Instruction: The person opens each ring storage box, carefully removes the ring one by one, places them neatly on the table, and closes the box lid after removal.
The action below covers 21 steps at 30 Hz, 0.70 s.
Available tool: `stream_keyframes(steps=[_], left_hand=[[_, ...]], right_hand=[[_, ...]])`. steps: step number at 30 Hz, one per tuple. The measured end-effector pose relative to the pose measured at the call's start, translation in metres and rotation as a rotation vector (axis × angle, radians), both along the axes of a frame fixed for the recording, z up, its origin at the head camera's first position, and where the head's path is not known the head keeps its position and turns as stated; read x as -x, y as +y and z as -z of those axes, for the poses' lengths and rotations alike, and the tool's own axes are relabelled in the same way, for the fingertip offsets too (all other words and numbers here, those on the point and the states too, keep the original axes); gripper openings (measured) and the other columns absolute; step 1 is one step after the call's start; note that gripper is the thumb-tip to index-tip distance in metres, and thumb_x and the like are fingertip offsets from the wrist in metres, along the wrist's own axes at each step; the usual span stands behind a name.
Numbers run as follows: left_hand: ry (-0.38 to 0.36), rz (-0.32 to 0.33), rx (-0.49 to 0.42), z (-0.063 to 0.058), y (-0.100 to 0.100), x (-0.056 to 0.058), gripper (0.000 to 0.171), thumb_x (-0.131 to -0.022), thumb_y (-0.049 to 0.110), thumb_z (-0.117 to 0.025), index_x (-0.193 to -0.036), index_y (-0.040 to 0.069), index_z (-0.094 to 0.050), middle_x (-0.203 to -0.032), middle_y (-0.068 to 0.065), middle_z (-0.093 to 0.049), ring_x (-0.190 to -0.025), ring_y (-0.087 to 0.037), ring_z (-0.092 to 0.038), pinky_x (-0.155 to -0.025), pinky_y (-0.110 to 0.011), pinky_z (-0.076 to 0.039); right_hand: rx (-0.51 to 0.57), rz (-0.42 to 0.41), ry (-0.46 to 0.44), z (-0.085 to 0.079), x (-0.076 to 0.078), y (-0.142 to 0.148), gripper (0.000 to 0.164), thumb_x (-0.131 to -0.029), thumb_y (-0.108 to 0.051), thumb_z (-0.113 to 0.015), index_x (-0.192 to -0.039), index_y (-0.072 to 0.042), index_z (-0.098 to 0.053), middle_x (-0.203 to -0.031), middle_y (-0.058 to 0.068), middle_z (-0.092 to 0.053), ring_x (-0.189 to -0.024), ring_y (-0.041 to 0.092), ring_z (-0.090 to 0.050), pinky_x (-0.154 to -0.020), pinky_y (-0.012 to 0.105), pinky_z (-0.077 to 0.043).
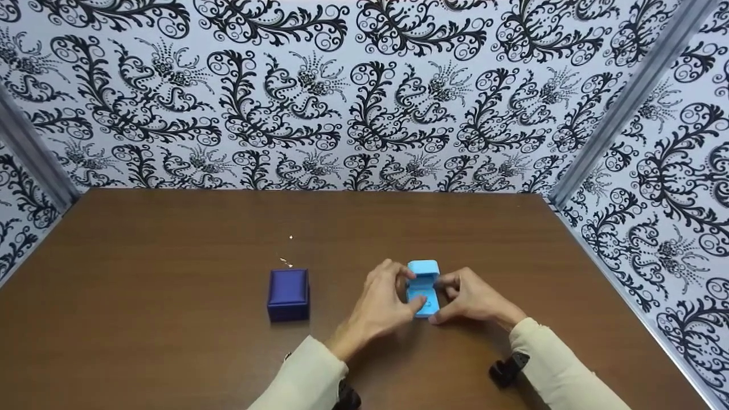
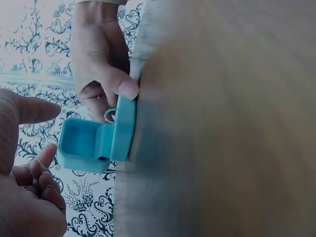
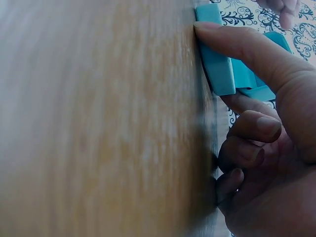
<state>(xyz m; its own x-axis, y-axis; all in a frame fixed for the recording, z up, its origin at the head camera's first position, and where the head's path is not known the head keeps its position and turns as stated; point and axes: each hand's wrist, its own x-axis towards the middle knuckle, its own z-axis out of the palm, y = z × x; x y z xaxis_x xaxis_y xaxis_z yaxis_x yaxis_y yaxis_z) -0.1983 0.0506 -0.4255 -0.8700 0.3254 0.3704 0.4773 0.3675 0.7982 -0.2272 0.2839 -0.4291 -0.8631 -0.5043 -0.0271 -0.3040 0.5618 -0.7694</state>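
A light-blue ring box (image 1: pixel 423 267) stands on the table with its lid raised. Inside its base is a ring (image 2: pixel 110 115), upright in the left wrist view. My right hand (image 1: pixel 472 296) grips the base from the right, thumb at the front corner and a finger farther back along the side. On the other side, my left hand (image 1: pixel 384 299) hovers close by with thumb and fingers parted. In the left wrist view, a gap shows between the left fingertips (image 2: pixel 52 111) and the lid.
A closed dark purple box (image 1: pixel 289 293) sits on the brown table (image 1: pixel 171 341) to the left. Just behind it lies a small shiny piece (image 1: pixel 286 262), with another tiny shiny piece (image 1: pixel 290 237) farther back. Patterned walls (image 1: pixel 313 114) enclose the back and sides.
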Motion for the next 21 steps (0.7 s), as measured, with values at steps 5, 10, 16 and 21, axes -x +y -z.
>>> stream_keyframes(steps=[5, 10, 16, 21], left_hand=[[-0.037, -0.02, 0.036, 0.006, 0.003, -0.003, 0.031, -0.079, 0.016, -0.085, -0.1, 0.002, -0.068, -0.081, -0.002, -0.051, -0.078, -0.012, -0.047, -0.071, -0.027, -0.042], [-0.105, -0.063, 0.092, 0.008, 0.008, -0.003, 0.026, -0.079, 0.016, -0.084, -0.097, 0.004, -0.069, -0.081, 0.003, -0.049, -0.088, -0.017, -0.049, -0.078, -0.033, -0.041], [-0.108, -0.096, 0.1, 0.012, 0.016, 0.002, 0.02, -0.075, 0.013, -0.083, -0.09, 0.005, -0.071, -0.081, 0.0, -0.059, -0.081, -0.016, -0.051, -0.075, -0.033, -0.046], [-0.132, -0.117, 0.076, 0.015, 0.022, 0.003, 0.018, -0.075, 0.01, -0.084, -0.088, 0.004, -0.073, -0.081, -0.001, -0.064, -0.075, -0.014, -0.053, -0.069, -0.033, -0.049]], right_hand=[[-0.001, 0.007, 0.0, 0.0, 0.0, 0.0, 0.033, -0.07, -0.022, -0.094, -0.084, -0.008, -0.068, -0.059, -0.004, -0.036, -0.052, 0.005, -0.03, -0.05, 0.021, -0.026], [-0.004, 0.006, -0.001, 0.001, 0.0, 0.0, 0.033, -0.07, -0.022, -0.095, -0.088, -0.009, -0.071, -0.06, -0.004, -0.037, -0.052, 0.005, -0.031, -0.05, 0.022, -0.026], [0.009, 0.001, -0.005, 0.003, 0.0, 0.0, 0.032, -0.069, -0.02, -0.094, -0.091, -0.01, -0.073, -0.059, -0.005, -0.037, -0.052, 0.004, -0.03, -0.05, 0.021, -0.025], [0.027, -0.002, -0.014, 0.003, 0.001, 0.0, 0.032, -0.069, -0.019, -0.094, -0.093, -0.011, -0.074, -0.058, -0.005, -0.036, -0.051, 0.004, -0.028, -0.05, 0.02, -0.025]])
